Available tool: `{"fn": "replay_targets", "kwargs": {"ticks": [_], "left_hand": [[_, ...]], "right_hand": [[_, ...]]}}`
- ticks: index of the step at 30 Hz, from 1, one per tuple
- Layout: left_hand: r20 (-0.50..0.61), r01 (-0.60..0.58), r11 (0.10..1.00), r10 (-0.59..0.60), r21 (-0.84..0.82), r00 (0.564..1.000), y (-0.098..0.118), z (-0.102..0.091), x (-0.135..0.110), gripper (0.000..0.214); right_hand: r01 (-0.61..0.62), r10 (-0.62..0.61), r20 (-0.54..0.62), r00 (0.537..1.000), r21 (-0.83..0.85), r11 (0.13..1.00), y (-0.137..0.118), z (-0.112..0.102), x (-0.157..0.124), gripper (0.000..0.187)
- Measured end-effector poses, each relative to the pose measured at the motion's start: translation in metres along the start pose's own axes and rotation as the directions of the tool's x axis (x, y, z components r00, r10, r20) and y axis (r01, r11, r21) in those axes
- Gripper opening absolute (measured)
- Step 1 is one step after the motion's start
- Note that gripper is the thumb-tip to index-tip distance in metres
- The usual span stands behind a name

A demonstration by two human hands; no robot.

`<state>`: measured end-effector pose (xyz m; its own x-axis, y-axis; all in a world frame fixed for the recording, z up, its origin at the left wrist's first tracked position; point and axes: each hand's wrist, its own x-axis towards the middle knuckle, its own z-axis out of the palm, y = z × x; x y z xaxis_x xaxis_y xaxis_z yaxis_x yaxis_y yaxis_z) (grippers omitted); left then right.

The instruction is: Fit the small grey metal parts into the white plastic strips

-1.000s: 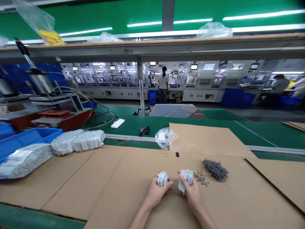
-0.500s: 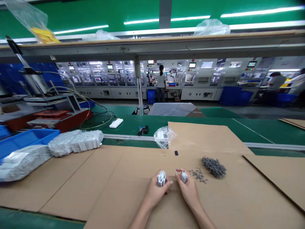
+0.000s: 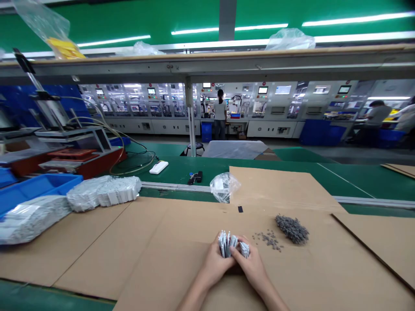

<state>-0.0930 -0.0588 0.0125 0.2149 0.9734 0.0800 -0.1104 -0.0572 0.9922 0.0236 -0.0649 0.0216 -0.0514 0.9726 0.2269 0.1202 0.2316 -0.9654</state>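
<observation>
My left hand point(image 3: 215, 264) and my right hand point(image 3: 250, 267) meet over the brown cardboard sheet point(image 3: 155, 250) near the table's front. Both are closed round a bunch of small white flat parts point(image 3: 228, 244) that stand upright between the fingers. The two bunches are pressed together into one. To the right of my hands lies a heap of small grey parts point(image 3: 292, 228), with a few loose ones point(image 3: 268, 239) scattered closer to my right hand.
A clear bag of white parts point(image 3: 224, 186) sits behind my hands. Two long bags of white parts point(image 3: 103, 192) lie at the left by a blue bin point(image 3: 35, 186). A press machine point(image 3: 69, 147) stands beyond. People work at machines far behind.
My hands were apart, each with its own bunch of white parts. They have come together, and the two bunches now touch.
</observation>
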Motion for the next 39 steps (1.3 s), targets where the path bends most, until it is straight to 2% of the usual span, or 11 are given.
{"fn": "replay_targets", "kwargs": {"ticks": [5,10,13,16,19,23,29,31,34,36,39], "left_hand": [[0.099,0.101,0.995,-0.099,-0.015,0.99,-0.001,-0.002,0.0,0.033],[0.037,0.181,0.983,-0.182,0.033,0.983,-0.01,-0.005,0.001,0.034],[0.119,0.253,0.962,-0.265,0.107,0.957,-0.014,-0.007,-0.001,0.028],[0.234,0.264,0.958,-0.283,0.11,0.93,-0.013,-0.006,-0.004,0.024],[0.239,0.223,0.973,-0.233,0.066,0.943,-0.005,-0.004,-0.004,0.024],[0.156,0.161,0.987,-0.159,0.003,0.975,0.002,-0.003,0.0,0.026],[0.006,0.182,0.978,-0.182,-0.103,0.983,-0.002,-0.007,0.007,0.031],[0.015,0.194,0.972,-0.194,-0.131,0.981,-0.003,-0.007,0.007,0.031],[0.07,0.209,0.961,-0.199,-0.179,0.977,-0.002,-0.005,0.006,0.031],[0.123,0.221,0.951,-0.197,-0.218,0.973,0.0,-0.004,0.004,0.034],[0.171,0.224,0.945,-0.186,-0.238,0.967,0.003,-0.001,0.002,0.037]], "right_hand": [[-0.113,0.142,-0.114,0.983,0.229,0.967,0.014,0.0,-0.001,0.023],[-0.042,0.12,-0.279,0.953,0.271,0.962,0.016,-0.009,0.0,0.02],[-0.089,0.118,-0.108,0.987,0.242,0.966,0.008,-0.009,-0.001,0.027],[-0.193,0.196,0.012,0.981,0.24,0.952,0.002,-0.003,-0.004,0.032],[-0.233,0.246,-0.017,0.969,0.262,0.937,0.003,-0.001,-0.004,0.03],[-0.155,0.198,-0.154,0.968,0.254,0.955,0.009,-0.007,-0.001,0.023],[-0.104,0.197,-0.346,0.917,0.268,0.958,0.012,-0.009,0.001,0.024],[-0.062,0.185,-0.348,0.919,0.337,0.939,0.008,-0.007,0.0,0.025],[-0.008,0.141,-0.257,0.956,0.459,0.888,0.001,-0.003,-0.003,0.036],[-0.049,0.155,-0.19,0.969,0.47,0.881,-0.001,-0.001,-0.004,0.045],[-0.137,0.231,-0.186,0.955,0.415,0.899,0.002,-0.001,-0.004,0.036]]}}
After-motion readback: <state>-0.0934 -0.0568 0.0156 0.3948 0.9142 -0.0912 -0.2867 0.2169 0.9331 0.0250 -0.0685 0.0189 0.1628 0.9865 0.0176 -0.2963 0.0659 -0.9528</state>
